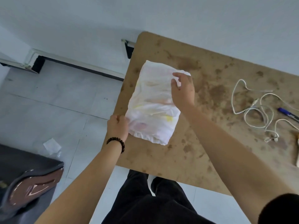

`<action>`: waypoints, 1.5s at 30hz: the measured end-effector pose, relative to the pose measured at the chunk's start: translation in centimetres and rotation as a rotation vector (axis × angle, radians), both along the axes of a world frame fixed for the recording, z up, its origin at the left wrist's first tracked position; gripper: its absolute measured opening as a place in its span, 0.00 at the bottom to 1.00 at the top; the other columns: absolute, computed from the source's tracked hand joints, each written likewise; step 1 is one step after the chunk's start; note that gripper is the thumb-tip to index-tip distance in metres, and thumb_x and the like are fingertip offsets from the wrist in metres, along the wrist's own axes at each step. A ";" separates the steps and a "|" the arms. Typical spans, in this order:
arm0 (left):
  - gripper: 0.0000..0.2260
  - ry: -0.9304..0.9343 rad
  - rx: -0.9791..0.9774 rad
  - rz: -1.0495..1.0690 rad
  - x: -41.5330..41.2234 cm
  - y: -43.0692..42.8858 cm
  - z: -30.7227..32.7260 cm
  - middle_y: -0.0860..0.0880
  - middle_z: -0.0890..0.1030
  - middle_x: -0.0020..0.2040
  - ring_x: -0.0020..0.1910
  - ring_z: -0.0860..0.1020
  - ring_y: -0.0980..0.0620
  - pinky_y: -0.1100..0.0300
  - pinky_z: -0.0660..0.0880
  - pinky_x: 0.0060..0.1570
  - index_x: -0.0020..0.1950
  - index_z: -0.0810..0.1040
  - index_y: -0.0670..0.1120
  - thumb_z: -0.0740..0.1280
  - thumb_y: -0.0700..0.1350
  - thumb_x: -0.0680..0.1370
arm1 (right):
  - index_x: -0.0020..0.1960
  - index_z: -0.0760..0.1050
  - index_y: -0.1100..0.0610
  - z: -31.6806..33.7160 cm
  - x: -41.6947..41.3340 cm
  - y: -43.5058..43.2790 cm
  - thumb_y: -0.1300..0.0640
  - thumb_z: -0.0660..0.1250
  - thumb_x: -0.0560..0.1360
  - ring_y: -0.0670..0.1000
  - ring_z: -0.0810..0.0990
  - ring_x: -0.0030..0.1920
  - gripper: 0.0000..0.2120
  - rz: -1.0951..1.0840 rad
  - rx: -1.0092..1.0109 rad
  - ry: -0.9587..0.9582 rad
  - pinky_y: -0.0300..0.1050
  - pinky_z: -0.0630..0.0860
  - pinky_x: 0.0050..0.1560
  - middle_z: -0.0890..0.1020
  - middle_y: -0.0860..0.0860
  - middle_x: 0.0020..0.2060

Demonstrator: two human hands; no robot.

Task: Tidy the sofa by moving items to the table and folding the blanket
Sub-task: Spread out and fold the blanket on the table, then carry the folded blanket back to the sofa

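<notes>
Room viewed from above. A pale, bare wall (145,12) filled the upper field and met a floor (48,97) of light grey tiles with thin joints, along a dark skirting (80,66) capped by a white strip. A brown table (202,151) with a rounded far corner and a mottled, stained top stood at right, near the wall; one dark leg (129,50) showed beneath its far-left corner. A dark grey sofa (19,160) occupied the lower left. Lighting was soft and even.

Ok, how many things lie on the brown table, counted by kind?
Folded white cloth blanket: 1
Tangle of white cable: 1
Blue pen: 1
Pale tan object, cut off at the picture's edge: 1
Total: 4
</notes>
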State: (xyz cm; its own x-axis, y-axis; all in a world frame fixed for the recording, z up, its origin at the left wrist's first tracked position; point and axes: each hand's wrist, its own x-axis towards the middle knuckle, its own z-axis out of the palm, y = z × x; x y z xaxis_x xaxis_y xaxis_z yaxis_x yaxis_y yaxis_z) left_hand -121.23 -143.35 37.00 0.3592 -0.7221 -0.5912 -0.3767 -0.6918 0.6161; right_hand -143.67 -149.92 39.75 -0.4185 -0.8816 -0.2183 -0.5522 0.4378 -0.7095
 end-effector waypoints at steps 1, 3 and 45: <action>0.11 -0.015 -0.057 -0.071 -0.7 -1.2 0.4 0.50 0.70 0.34 0.30 0.67 0.51 0.58 0.64 0.32 0.37 0.68 0.47 0.56 0.47 0.78 | 0.68 0.71 0.50 -0.2 -0.8 0.9 0.48 0.61 0.81 0.40 0.73 0.48 0.17 -0.074 0.015 0.024 0.42 0.72 0.54 0.72 0.48 0.63; 0.18 -0.023 -0.088 -0.184 -2.1 -3.9 0.4 0.50 0.70 0.32 0.33 0.69 0.48 0.57 0.67 0.34 0.35 0.67 0.47 0.56 0.57 0.79 | 0.67 0.70 0.52 -0.8 -2.1 1.9 0.42 0.64 0.78 0.46 0.73 0.52 0.23 -0.209 0.135 -0.015 0.42 0.69 0.53 0.72 0.48 0.62; 0.13 0.433 -0.709 0.902 20.4 36.3 20.1 0.49 0.84 0.55 0.53 0.83 0.47 0.47 0.81 0.51 0.61 0.77 0.48 0.67 0.51 0.79 | 0.72 0.61 0.37 16.4 28.3 27.6 0.46 0.84 0.59 0.42 0.77 0.63 0.48 1.255 0.202 -0.716 0.51 0.78 0.63 0.76 0.38 0.64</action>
